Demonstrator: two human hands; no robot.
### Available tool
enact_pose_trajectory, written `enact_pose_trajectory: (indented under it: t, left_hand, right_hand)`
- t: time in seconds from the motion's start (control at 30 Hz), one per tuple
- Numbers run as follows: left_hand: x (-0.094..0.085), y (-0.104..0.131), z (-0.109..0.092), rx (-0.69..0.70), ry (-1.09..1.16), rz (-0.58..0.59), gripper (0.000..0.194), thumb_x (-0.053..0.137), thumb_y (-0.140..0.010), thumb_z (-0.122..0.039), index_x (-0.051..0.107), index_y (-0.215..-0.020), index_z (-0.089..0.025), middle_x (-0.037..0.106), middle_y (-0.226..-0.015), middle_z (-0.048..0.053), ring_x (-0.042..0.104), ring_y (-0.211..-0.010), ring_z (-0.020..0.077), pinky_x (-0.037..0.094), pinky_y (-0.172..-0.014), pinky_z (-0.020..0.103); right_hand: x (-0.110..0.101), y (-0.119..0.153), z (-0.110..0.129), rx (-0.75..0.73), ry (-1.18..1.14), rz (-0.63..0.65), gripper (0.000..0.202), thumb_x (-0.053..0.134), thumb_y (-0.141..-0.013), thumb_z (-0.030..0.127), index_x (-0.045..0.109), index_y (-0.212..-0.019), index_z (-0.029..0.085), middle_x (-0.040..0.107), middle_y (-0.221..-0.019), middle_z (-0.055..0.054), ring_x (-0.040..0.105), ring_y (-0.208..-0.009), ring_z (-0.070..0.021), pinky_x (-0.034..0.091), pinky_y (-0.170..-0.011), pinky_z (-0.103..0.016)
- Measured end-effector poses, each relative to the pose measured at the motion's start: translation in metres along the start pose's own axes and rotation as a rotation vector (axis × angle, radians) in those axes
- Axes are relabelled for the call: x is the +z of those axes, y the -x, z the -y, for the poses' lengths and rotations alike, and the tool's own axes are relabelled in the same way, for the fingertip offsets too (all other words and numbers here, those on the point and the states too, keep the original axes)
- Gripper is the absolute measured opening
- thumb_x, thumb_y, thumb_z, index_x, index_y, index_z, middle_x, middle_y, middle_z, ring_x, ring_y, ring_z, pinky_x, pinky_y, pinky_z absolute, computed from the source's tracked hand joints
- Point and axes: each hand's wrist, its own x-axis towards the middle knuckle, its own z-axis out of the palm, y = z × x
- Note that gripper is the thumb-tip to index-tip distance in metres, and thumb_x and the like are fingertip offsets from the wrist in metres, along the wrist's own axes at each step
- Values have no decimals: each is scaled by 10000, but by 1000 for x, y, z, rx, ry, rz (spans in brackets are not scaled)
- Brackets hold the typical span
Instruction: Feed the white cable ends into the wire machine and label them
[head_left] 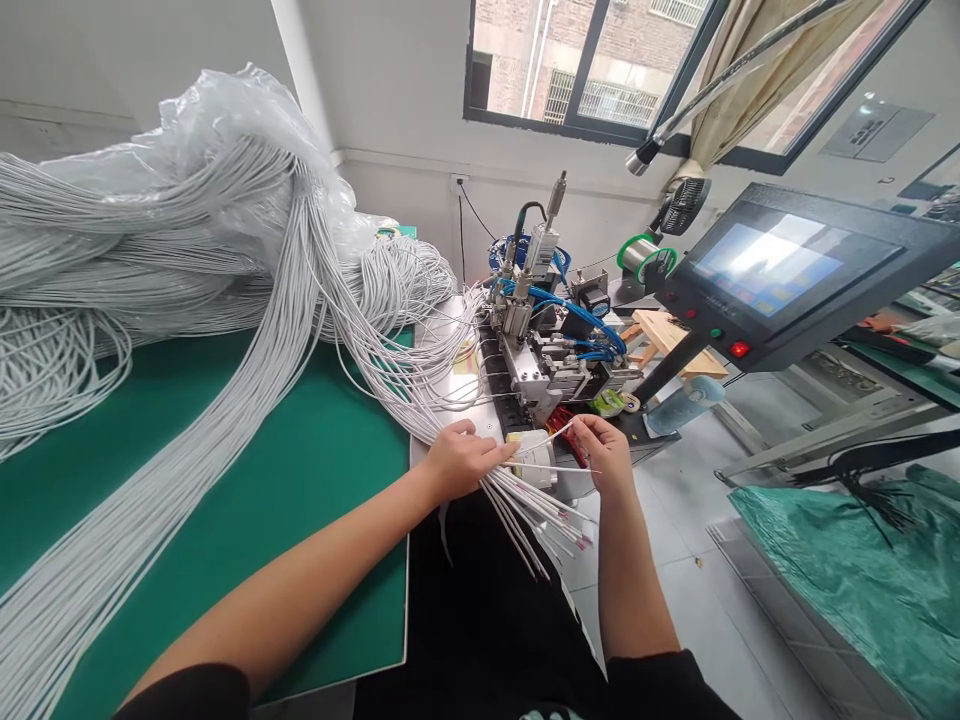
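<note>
Many thin white cables [409, 385] run across the green table and over its right edge, their cut ends fanned out above my lap. My left hand [463, 460] is closed around this bundle near the ends, palm down. My right hand [600, 450] pinches the tip of one white cable [556, 436] between thumb and fingers, to the right of the bundle. Just beyond both hands stands a machine [525, 350] with metal cylinders and blue hoses. A white round part [534, 462] shows between my hands, and red-handled pliers [564, 430] lie behind the cable tip.
On the green table [322, 520] at the left lie large cable coils under clear plastic [247, 120]. A control screen [780, 260] on a post stands at the right, with a solder spool [643, 255] behind. Green sheeting [847, 570] covers something at the lower right.
</note>
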Motion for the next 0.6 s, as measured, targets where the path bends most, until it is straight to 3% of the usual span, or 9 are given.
enact_pose_trajectory:
  t: [0.2,0.33,0.6]
  left_hand:
    - [1,-4,-4,-164,-29,-5,156,465,-895,-201,601,-820,-187,583,-637,-7,512,-579,138,323,-768,337]
    - [0,-8,-6,-259,-81,2,173,433,-908,-178,539,-771,-185,557,-663,6,481,-595,152,272,-754,345]
    - [1,-11,-6,-365,-155,55,157,451,-757,-36,488,-729,-185,550,-685,29,473,-627,170,241,-722,349]
  right_hand:
    - [16,-5,-5,72,-111,44,345,710,-729,508,691,-807,173,635,-713,-41,402,-495,-94,293,-441,-247]
    - [25,-6,1,74,-130,34,369,713,-726,501,705,-878,164,638,-700,-30,336,-464,-73,237,-424,-241]
    - [32,-8,7,90,-147,71,388,716,-734,508,717,-899,157,657,-742,-44,312,-471,-67,231,-438,-244]
